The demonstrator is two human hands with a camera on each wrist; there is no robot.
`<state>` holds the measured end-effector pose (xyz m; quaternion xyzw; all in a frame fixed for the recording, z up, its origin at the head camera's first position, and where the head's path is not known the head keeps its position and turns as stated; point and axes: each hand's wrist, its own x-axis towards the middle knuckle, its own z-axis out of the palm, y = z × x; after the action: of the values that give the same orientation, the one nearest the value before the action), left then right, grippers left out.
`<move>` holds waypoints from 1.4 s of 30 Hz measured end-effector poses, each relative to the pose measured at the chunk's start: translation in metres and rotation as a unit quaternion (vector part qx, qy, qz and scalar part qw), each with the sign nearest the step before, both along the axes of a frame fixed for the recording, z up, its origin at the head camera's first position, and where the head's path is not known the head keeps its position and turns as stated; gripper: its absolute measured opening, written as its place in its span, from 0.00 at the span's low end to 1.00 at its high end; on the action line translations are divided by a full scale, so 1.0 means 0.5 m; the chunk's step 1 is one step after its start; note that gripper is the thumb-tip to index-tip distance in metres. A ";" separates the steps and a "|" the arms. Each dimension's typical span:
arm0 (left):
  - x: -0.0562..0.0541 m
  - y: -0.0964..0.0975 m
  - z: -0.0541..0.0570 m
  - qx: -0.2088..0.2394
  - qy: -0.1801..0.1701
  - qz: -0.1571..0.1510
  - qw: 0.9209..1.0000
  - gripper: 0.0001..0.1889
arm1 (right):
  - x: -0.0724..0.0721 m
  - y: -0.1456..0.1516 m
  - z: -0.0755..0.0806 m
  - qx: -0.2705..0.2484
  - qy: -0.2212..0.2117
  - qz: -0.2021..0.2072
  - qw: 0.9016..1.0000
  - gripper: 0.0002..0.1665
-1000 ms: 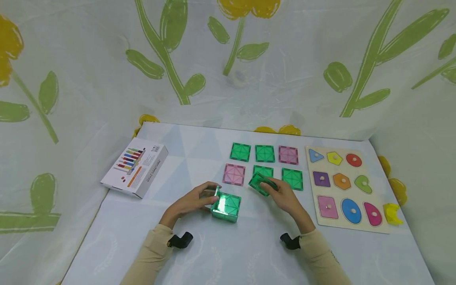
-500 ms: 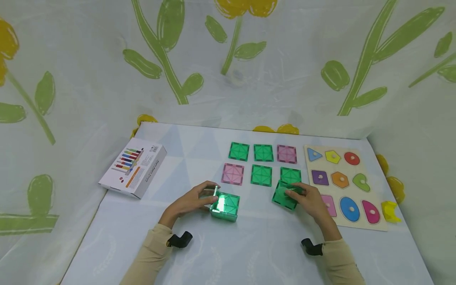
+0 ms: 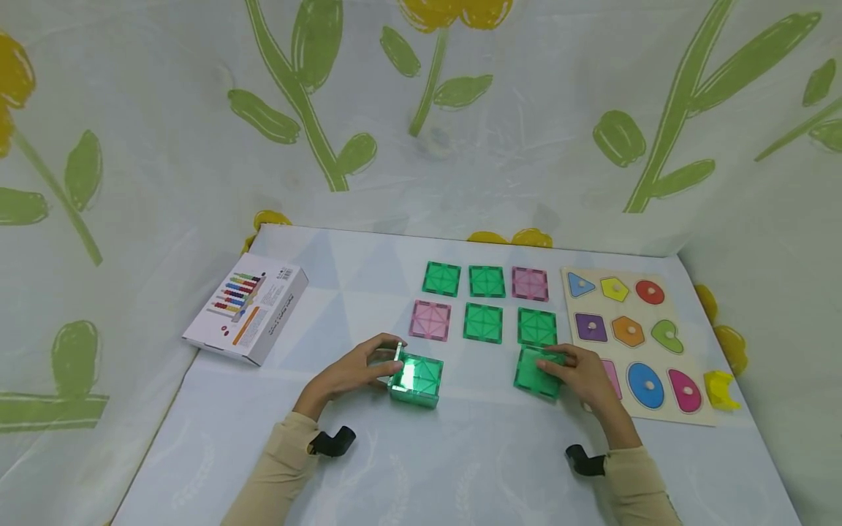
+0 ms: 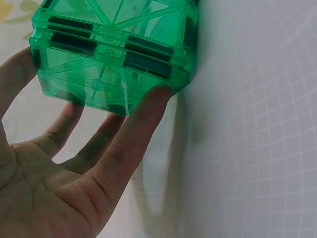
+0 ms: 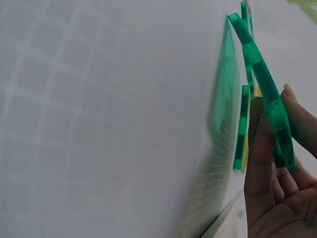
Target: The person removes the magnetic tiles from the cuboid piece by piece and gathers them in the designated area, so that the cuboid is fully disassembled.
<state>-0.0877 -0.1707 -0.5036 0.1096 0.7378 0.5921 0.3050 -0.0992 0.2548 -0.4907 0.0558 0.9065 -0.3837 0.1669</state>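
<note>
My left hand (image 3: 351, 371) grips a box-like shape of clear green magnetic tiles (image 3: 421, 376) standing on the table, its left side. In the left wrist view, the thumb and fingers (image 4: 116, 148) touch its lower panel, where dark magnets show along the edges. My right hand (image 3: 585, 376) pinches a single green magnetic tile (image 3: 534, 371) between thumb and fingers. Seen edge-on in the right wrist view, that tile (image 5: 265, 82) is tilted and held off the table. It is just in front of a flat green tile (image 3: 536, 325), near the shape board.
Further green tiles (image 3: 441, 279) and two pink tiles (image 3: 530, 283) lie flat in two rows behind the hands. A knob puzzle board (image 3: 625, 305) lies at right, with a yellow piece (image 3: 720, 391) beside it. At left is a white printed box (image 3: 246, 307).
My right hand has carried its green tile rightward, from in front of the middle flat tile to in front of the right one. The left hand and the tile box have stayed put.
</note>
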 end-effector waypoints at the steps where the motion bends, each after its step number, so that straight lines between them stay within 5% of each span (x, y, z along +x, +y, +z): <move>1: 0.000 0.000 0.000 0.000 0.000 0.000 1.000 0.30 | 0.001 0.001 0.001 -0.001 -0.001 -0.001 1.000 0.31; 12: 0.000 -0.003 0.004 0.007 -0.003 -0.004 1.000 0.31 | 0.003 0.004 -0.011 0.027 0.030 -0.017 0.999 0.31; 42: 0.000 -0.002 0.004 0.007 -0.001 -0.005 1.000 0.30 | 0.004 -0.013 -0.016 0.061 0.017 -0.017 0.998 0.29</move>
<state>-0.0875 -0.1717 -0.5016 0.1146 0.7328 0.5959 0.3078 -0.0973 0.2485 -0.4985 0.0749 0.9299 -0.3314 0.1408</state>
